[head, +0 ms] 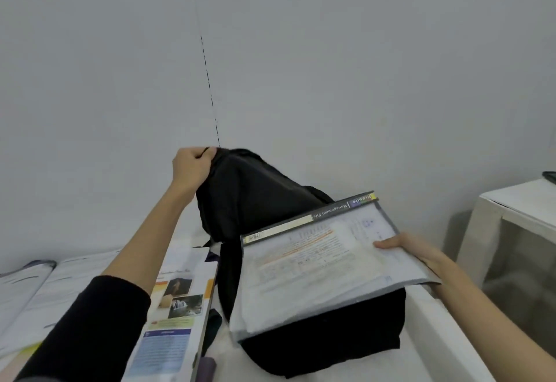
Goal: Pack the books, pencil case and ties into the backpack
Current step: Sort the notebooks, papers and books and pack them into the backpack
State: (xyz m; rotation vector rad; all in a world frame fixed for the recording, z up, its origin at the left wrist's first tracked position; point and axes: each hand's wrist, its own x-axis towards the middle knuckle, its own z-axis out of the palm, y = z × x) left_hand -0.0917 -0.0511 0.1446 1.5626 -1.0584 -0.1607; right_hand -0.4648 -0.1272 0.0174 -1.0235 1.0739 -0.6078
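A black backpack point(258, 198) stands on the white table, and my left hand point(192, 168) grips its top and holds it up. My right hand point(409, 249) holds a clear plastic file folder point(319, 261) full of papers by its right edge, thumb on top. The folder lies flat over the lower part of the backpack. A book with a colourful cover point(177, 306) lies to the left of the backpack, partly under my left arm. A dark strip, perhaps a tie point(212, 327), shows between that book and the backpack.
More open books and papers point(33, 288) lie on the white table point(436, 321) at the far left. A white side table point(517, 204) stands to the right, across a gap. A plain grey wall rises right behind the backpack.
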